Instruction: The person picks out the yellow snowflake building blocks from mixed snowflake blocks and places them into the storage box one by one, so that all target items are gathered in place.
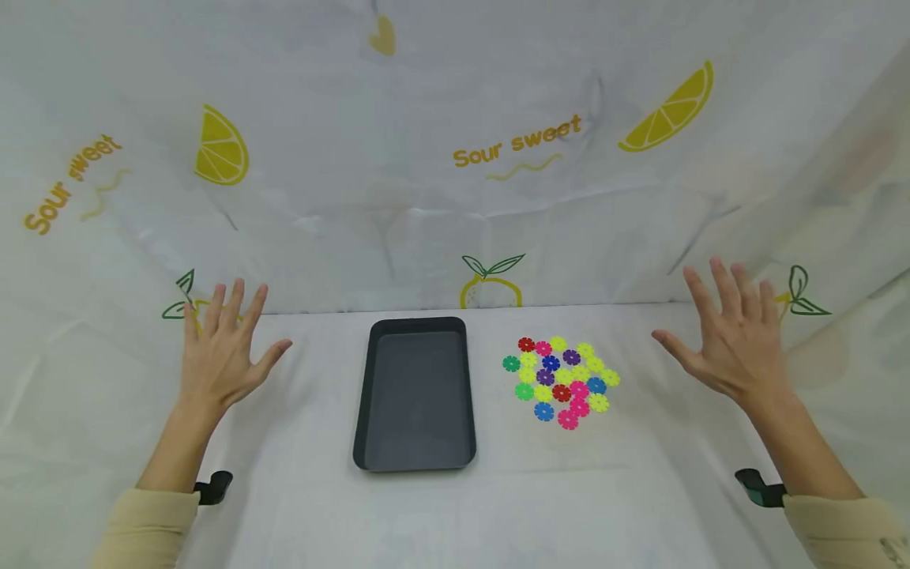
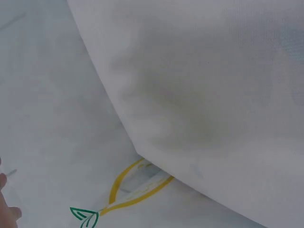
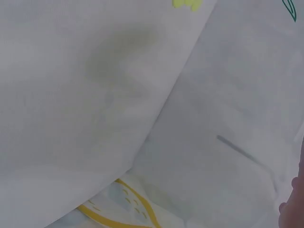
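Note:
My left hand (image 1: 222, 356) is held up with fingers spread, left of a dark grey rectangular tray (image 1: 419, 403). Nothing is in it. On the other side, my right hand (image 1: 739, 348) is likewise raised, fingers apart and holding nothing. Nearest to it is a loose group of small notched plastic discs (image 1: 562, 375) in yellow, pink, red, blue, purple and green, lying flat right of the tray. In the left wrist view only some fingertips (image 2: 4, 209) show at the edge. The right wrist view catches part of the hand (image 3: 294, 204) and one yellow disc (image 3: 186, 4).
A white table (image 1: 554, 506) carries the tray and the discs. Behind it and at both sides hangs a pale curtain (image 1: 320, 158) printed with lemons and lettering. Black wrist straps (image 1: 213, 488) show at both sleeve cuffs.

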### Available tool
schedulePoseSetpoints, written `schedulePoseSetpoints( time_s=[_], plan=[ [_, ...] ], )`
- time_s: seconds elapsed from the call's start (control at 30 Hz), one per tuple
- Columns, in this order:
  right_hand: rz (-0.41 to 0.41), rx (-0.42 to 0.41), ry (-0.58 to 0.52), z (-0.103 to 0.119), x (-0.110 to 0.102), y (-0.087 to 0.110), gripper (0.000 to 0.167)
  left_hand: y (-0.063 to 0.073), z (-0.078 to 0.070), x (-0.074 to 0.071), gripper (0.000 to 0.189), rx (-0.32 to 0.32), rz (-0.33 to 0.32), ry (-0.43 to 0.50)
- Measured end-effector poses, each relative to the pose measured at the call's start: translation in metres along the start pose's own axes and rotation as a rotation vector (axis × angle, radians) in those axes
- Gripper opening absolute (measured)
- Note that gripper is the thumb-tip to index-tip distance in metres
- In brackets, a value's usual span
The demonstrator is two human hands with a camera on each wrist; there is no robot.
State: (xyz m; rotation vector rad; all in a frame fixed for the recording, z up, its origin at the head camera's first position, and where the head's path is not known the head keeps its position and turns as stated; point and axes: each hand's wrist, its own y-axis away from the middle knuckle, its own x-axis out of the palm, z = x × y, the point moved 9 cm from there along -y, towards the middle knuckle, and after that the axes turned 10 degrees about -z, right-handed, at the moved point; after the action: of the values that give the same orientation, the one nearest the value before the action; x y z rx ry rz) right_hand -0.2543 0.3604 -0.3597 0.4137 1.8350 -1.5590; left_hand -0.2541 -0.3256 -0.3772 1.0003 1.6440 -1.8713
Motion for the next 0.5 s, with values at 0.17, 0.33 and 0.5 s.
schedulePoseSetpoints(
  time_s=[0.17, 0.33, 0.5],
  plan=[
    [0.052, -0.001, -0.018, 0.005, 0.010, 0.005, 0.112, 0.005, -0.006, -0.003, 0.086, 0.001, -0.043, 0.053],
    [0.118, 0.082, -0.116, 0.006, 0.021, 0.015, 0.099, 0.008, -0.016, -0.007, 0.074, -0.007, -0.066, 0.131],
    [0.175, 0.184, -0.276, 0.010, 0.030, 0.025, 0.100, 0.015, -0.017, 0.002, 0.059, -0.109, 0.042, 0.227]
  ],
)
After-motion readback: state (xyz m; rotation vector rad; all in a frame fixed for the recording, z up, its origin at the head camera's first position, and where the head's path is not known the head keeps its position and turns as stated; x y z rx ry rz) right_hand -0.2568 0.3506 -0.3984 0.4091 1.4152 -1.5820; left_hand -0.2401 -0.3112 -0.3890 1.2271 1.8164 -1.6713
